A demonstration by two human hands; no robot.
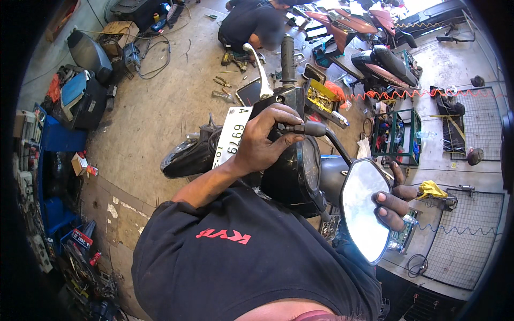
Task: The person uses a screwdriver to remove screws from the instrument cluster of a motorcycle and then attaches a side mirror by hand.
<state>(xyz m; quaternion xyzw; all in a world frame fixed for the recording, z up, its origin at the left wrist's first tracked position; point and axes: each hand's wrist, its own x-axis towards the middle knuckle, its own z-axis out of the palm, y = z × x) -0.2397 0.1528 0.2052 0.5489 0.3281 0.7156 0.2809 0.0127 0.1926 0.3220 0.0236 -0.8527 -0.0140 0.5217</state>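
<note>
Fingers (386, 206) clasp glossy teardrop mirror (364, 209).

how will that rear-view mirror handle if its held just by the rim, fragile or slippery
Probably fragile: the rear-view mirror has a broad bare glass face. Likely smooth, so the right hand pinching its rim could slip. Its stem looks rigid, not floppy.

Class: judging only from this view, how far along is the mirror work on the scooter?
Done: the mirror sits on its stem by the handlebar. In hand: the left hand grips the stem's base at the handlebar, while the right hand holds the mirror's edge. Left: whether the joint is tight cannot be seen.
</note>
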